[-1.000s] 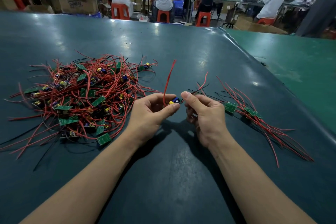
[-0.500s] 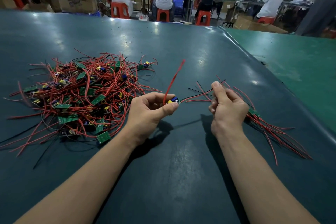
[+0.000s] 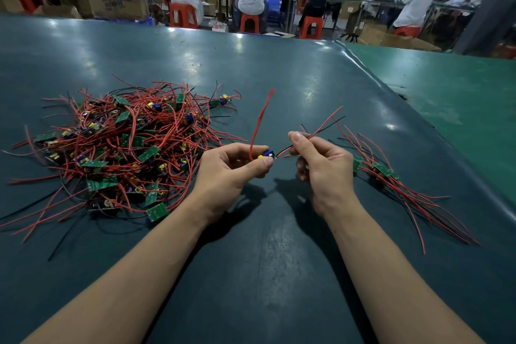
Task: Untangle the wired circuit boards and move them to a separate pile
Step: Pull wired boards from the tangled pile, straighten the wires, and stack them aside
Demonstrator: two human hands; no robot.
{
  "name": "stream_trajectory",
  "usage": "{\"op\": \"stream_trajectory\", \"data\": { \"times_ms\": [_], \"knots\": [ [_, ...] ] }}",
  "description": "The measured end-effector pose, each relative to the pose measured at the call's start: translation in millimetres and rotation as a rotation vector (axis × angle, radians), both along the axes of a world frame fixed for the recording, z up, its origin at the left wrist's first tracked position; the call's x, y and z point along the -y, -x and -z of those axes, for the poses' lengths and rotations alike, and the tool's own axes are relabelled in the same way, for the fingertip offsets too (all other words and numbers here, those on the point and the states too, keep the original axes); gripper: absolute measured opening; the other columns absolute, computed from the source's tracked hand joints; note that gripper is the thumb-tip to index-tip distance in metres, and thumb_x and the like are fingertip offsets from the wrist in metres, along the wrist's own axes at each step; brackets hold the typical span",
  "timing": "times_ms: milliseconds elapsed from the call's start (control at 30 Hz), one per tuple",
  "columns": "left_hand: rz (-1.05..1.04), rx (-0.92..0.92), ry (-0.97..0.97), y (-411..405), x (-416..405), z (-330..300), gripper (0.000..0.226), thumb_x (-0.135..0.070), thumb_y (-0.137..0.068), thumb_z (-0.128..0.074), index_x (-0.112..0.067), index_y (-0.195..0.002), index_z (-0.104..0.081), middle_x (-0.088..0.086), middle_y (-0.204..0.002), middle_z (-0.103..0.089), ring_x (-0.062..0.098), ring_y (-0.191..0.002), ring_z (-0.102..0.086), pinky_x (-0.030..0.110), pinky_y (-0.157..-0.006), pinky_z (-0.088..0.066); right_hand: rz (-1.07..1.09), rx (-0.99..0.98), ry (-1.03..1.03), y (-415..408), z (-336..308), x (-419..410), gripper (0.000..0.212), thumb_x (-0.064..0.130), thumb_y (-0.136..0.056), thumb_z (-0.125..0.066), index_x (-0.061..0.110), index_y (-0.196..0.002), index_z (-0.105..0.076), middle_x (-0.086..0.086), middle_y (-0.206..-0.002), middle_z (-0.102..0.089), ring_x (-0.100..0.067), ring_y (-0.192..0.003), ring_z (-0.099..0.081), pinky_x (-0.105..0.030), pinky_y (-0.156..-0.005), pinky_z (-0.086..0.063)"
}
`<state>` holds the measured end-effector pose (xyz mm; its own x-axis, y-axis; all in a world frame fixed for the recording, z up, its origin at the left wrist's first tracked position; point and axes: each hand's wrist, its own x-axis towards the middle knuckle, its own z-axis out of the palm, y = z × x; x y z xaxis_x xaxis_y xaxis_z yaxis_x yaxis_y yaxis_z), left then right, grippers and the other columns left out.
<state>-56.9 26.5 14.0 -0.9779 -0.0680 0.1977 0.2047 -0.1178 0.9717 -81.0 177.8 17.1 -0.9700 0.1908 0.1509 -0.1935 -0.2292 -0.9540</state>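
Both hands busy: left hand pinches one circuit board, right hand pinches its wires. Two piles on the surface: big tangle, small sorted pile.

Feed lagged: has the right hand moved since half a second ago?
Yes: the right hand went left, off the sorted pile toward the left hand.

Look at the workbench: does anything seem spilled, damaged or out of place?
Nothing stands out. The tangled pile lies left, the sorted pile right, and both hands hold one wired board between them.
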Motion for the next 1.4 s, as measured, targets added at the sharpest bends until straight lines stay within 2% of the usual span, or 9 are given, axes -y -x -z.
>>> {"op": "stream_trajectory", "data": {
  "times_ms": [100, 233, 400, 767, 833, 967, 1067, 1233, 1400],
  "knots": [
    [0.001, -0.007, -0.002, -1.2, -0.5, -1.6, 0.013, 0.002, -0.077, -0.075, -0.006, -0.088, -0.074, 0.004, -0.068, -0.071, 0.012, -0.061, -0.063, 0.02, -0.066, -0.055, 0.072, -0.04, -0.021, 1.8, 0.2, -0.3, 0.019, 0.012, -0.085, -0.075, 0.018, -0.067, -0.077, 0.005, -0.06, -0.061, -0.009, -0.042, -0.038, -0.019, -0.04, -0.032],
    [0.0, -0.007, -0.003, -1.5, -0.9, -2.4, 0.014, 0.004, -0.077, -0.075, -0.002, -0.089, -0.073, 0.003, -0.066, -0.071, 0.011, -0.059, -0.063, 0.018, -0.064, -0.054, 0.154, -0.023, -0.012, 5.6, -0.1, -3.7, 0.009, 0.013, -0.083, -0.077, 0.017, -0.075, -0.076, 0.0, -0.07, -0.058, -0.01, -0.048, -0.041, -0.021, -0.042, -0.033],
    [0.022, -0.007, 0.012, -3.1, -1.5, -2.5, 0.016, 0.004, -0.077, -0.075, 0.001, -0.092, -0.073, 0.005, -0.066, -0.07, 0.013, -0.06, -0.062, 0.02, -0.067, -0.054, 0.251, -0.011, 0.063, 10.1, -0.2, -8.8, 0.006, 0.011, -0.087, -0.072, 0.015, -0.083, -0.073, 0.006, -0.058, -0.056, -0.005, -0.043, -0.039, -0.019, -0.039, -0.032],
    [0.046, 0.02, 0.009, -2.0, 1.7, -1.2, 0.016, 0.003, -0.076, -0.076, -0.002, -0.09, -0.074, 0.005, -0.068, -0.071, 0.013, -0.061, -0.063, 0.021, -0.068, -0.056, 0.303, -0.037, 0.059, 17.0, 1.8, -18.2, 0.025, 0.002, -0.089, -0.066, 0.025, -0.099, -0.071, 0.012, -0.057, -0.047, -0.007, -0.043, -0.031, -0.021, -0.039, -0.029],
    [0.054, 0.027, 0.011, -2.1, 1.5, -1.1, 0.015, 0.002, -0.076, -0.076, -0.004, -0.09, -0.074, 0.005, -0.069, -0.071, 0.013, -0.061, -0.063, 0.022, -0.069, -0.055, 0.306, -0.049, 0.069, 17.1, 1.4, -19.3, 0.027, 0.0, -0.09, -0.064, 0.025, -0.098, -0.072, 0.009, -0.061, -0.048, -0.007, -0.043, -0.028, -0.021, -0.039, -0.027],
    [0.075, 0.03, 0.019, -3.3, 0.8, -1.2, 0.016, 0.002, -0.075, -0.077, -0.006, -0.089, -0.074, 0.004, -0.07, -0.072, 0.012, -0.061, -0.063, 0.019, -0.068, -0.055, 0.331, -0.086, 0.016, 13.9, -0.6, -19.7, 0.024, -0.002, -0.09, -0.062, 0.019, -0.085, -0.073, -0.006, -0.091, -0.058, -0.007, -0.041, -0.031, -0.022, -0.039, -0.029],
    [0.069, 0.028, 0.014, -2.6, 1.3, -1.2, 0.016, 0.002, -0.075, -0.077, -0.005, -0.089, -0.075, 0.005, -0.07, -0.072, 0.013, -0.062, -0.064, 0.02, -0.068, -0.055, 0.34, -0.076, 0.07, 13.7, -2.3, -20.8, 0.021, -0.001, -0.09, -0.063, 0.017, -0.083, -0.072, 0.001, -0.074, -0.059, -0.007, -0.04, -0.035, -0.02, -0.039, -0.032],
    [0.059, 0.021, 0.006, -2.0, 2.0, -1.1, 0.015, 0.002, -0.076, -0.076, -0.006, -0.089, -0.075, 0.006, -0.069, -0.072, 0.014, -0.061, -0.064, 0.022, -0.069, -0.056, 0.357, -0.028, 0.202, 15.5, -5.3, -25.5, 0.012, 0.008, -0.095, -0.061, 0.01, -0.086, -0.068, 0.001, -0.061, -0.05, -0.006, -0.039, -0.039, -0.018, -0.036, -0.032],
    [-0.049, 0.022, -0.152, 2.2, 4.9, 0.5, 0.012, 0.0, -0.079, -0.073, -0.009, -0.087, -0.074, 0.003, -0.069, -0.07, 0.013, -0.061, -0.062, 0.021, -0.065, -0.054, 0.257, 0.134, 0.319, 14.9, -7.2, -26.8, 0.038, 0.042, -0.101, -0.049, 0.007, -0.096, -0.066, 0.003, -0.052, -0.054, -0.009, -0.038, -0.044, -0.018, -0.036, -0.034]
  ]
}}
